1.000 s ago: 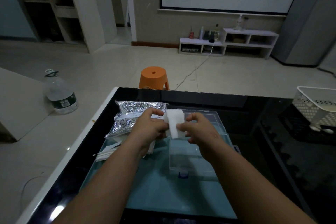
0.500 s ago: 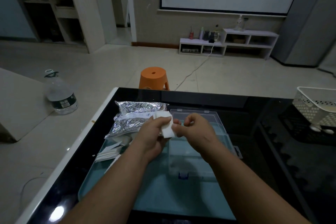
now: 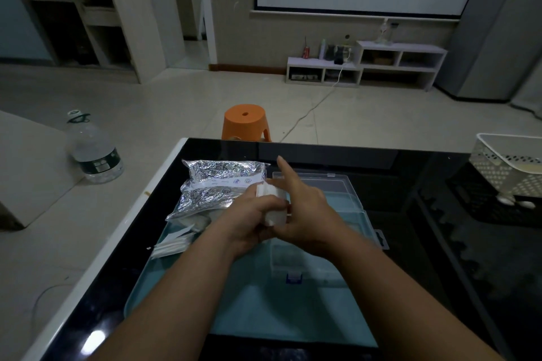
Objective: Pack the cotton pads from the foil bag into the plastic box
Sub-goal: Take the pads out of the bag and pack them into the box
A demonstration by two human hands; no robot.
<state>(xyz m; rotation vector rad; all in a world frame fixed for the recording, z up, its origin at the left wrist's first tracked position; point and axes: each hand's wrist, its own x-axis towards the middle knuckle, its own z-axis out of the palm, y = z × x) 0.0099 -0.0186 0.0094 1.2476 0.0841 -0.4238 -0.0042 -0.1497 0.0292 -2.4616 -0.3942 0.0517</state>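
Observation:
A stack of white cotton pads point(image 3: 271, 202) sits upright in my left hand point(image 3: 252, 214), which is closed around it above the teal tray point(image 3: 181, 287). My right hand point(image 3: 302, 208) presses against the stack's right side, index finger pointing up and away. The crinkled silver foil bag point(image 3: 217, 184) lies at the tray's far left corner. The clear plastic box point(image 3: 322, 249) lies open under my hands, its lid point(image 3: 337, 182) tipped back toward the far side; much of it is hidden by my right hand. Loose white pads point(image 3: 173, 245) lie at the tray's left edge.
The tray rests on a glossy black table point(image 3: 440, 243) with a white left edge. A white perforated basket point(image 3: 510, 167) stands at the far right. On the floor are an orange stool point(image 3: 245, 121) beyond the table and a large water bottle point(image 3: 93, 149) to the left.
The pad stack has passed from both hands' fingertips into my left hand's grip. My right hand has opened, raised its index finger and now lies against the stack's side.

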